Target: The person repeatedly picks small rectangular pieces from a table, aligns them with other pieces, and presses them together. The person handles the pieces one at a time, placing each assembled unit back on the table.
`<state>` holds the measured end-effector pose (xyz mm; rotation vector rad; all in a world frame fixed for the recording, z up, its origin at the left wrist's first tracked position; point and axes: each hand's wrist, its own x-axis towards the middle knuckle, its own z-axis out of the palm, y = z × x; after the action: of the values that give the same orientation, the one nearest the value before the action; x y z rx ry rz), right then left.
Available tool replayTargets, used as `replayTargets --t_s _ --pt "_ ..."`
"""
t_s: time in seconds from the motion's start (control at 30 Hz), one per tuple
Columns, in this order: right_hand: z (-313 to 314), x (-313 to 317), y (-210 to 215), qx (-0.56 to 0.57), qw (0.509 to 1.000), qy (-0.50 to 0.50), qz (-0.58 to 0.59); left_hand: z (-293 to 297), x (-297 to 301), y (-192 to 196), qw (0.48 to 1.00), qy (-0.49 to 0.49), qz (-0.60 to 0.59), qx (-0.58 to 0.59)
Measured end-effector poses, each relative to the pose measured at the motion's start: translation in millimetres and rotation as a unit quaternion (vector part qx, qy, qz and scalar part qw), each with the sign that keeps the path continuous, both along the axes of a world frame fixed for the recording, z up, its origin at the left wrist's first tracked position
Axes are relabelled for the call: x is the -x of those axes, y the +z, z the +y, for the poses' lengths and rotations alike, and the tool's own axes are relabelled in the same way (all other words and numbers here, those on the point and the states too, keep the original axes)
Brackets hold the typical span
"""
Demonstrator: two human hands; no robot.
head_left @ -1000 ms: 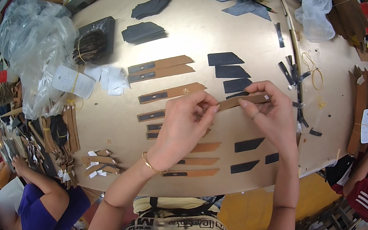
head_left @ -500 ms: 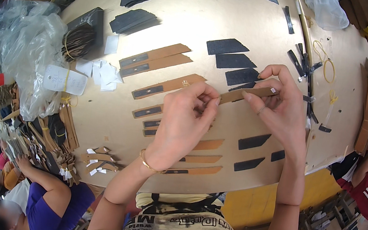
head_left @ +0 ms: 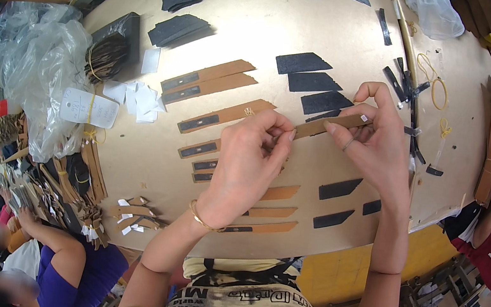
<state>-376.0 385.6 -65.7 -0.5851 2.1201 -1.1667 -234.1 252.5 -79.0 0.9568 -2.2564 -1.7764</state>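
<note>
Brown strip (head_left: pixel 312 127): spans the gap between both hands, in front of the wearer; looks raised above the table (head_left: pixel 252 32), height not readable.
Long axis: crosswise to the body on a slant, left end nearer the wearer, right end farther off.
Left hand (head_left: pixel 252 154): thumb and forefinger pinched together on the strip's left end, remaining fingers curled in; the end itself is hidden in the grip.
Right hand (head_left: pixel 380 146): part open; thumb laid along the strip, forefinger arched up; contact behind the strip cannot be told.
Nearer hand: neither; each is on the strip, left at the near end, right toward the far end.
White square (head_left: pixel 364 118): small, at the strip's right end, beside the right fingers.
Beyond strip: overlapping black pieces (head_left: pixel 308 82) with slanted ends; a narrow dark strip (head_left: pixel 321 116) just beside it in view.
Left of left hand: tan strips (head_left: pixel 232 74) with dark insets, some partly covered by the hand.
Between forearms: lower tan strips (head_left: pixel 273 212) and lower black pieces (head_left: pixel 339 189).
Obstruction: none seen between the hands; left hand blocks the view below it.
Outer left: white slips (head_left: pixel 143 104), clear plastic bag (head_left: pixel 43 70).
Outer right: yellow rubber band (head_left: pixel 438 95), short black strips (head_left: pixel 396 83).
Co-worker: purple sleeve (head_left: pixel 63 272), lower left, well apart.
</note>
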Motion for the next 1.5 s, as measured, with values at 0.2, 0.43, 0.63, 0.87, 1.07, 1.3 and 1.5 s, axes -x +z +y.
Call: replayTargets --t_s 0.2,0.43,0.63,0.87,1.07,1.3,1.5 --pt "-2 -1 -2 0.018 0.999 -0.013 -0.023 4 -2 1 0.994 -0.048 0.004 0.103" --pt "0 -3 -2 0.011 1.000 -0.011 -0.002 18 -3 10 0.932 -0.178 -0.055 0.310" --pt "9 -41 3 -0.012 0.941 0.091 0.327 23 -3 15 0.911 -0.209 -0.091 0.343" --pt "19 -34 -5 0.059 0.900 0.099 0.420 20 -2 14 0.896 -0.234 -0.086 0.367" --pt "17 -14 -18 0.080 0.981 -0.084 0.156 19 -1 17 0.904 -0.232 -0.091 0.348" --pt "18 -20 -22 0.063 0.983 -0.100 0.141 21 -1 19 0.921 -0.205 -0.107 0.313" --pt "18 -19 -24 0.062 0.981 -0.090 0.161 22 0 20 0.921 -0.207 -0.114 0.310"
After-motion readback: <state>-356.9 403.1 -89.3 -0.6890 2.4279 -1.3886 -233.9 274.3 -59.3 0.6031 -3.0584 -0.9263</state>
